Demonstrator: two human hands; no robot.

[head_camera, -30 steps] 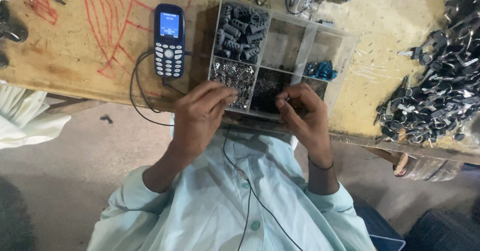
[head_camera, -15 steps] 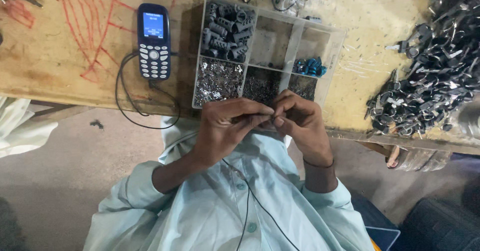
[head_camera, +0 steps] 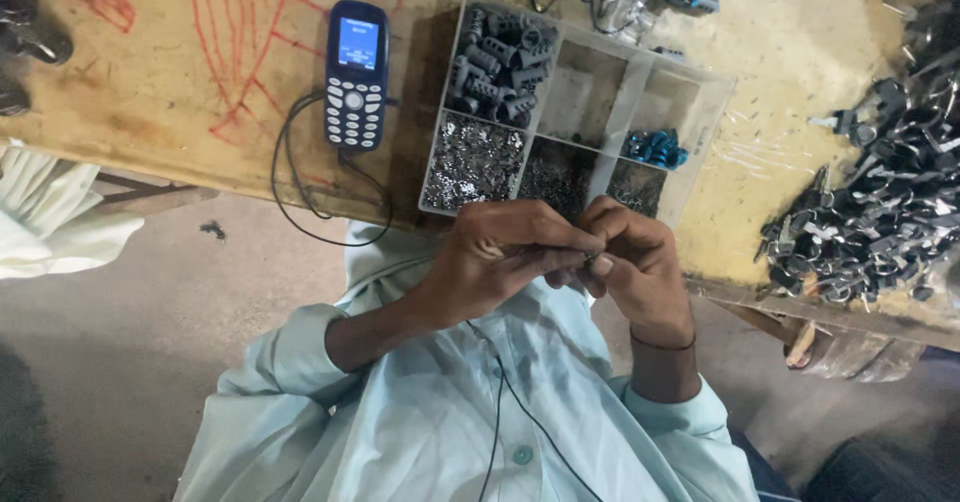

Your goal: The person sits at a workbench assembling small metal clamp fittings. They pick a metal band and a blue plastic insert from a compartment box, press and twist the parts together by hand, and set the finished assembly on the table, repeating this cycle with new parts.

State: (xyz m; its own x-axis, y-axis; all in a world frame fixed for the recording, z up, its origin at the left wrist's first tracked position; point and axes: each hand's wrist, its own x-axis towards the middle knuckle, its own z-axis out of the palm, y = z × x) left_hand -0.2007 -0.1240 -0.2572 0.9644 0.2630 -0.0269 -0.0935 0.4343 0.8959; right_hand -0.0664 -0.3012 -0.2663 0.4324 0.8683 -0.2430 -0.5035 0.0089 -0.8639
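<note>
A small metal part [head_camera: 590,259], too tiny to make out, sits pinched where both hands meet, just off the tabletop's [head_camera: 180,92] near edge. The left hand [head_camera: 500,257] pinches it with fingertips narrowed; the right hand [head_camera: 635,262] curls tight on it from three o'clock. This looks like the fitting step, two little pieces being pressed together; it calls for a steady squeeze and fine alignment. At twelve o'clock lies the clear parts tray [head_camera: 700,112], its compartments holding grey and blue bits. A phone [head_camera: 356,74] rests at ten o'clock, a heap of dark parts [head_camera: 870,212] at two o'clock.
</note>
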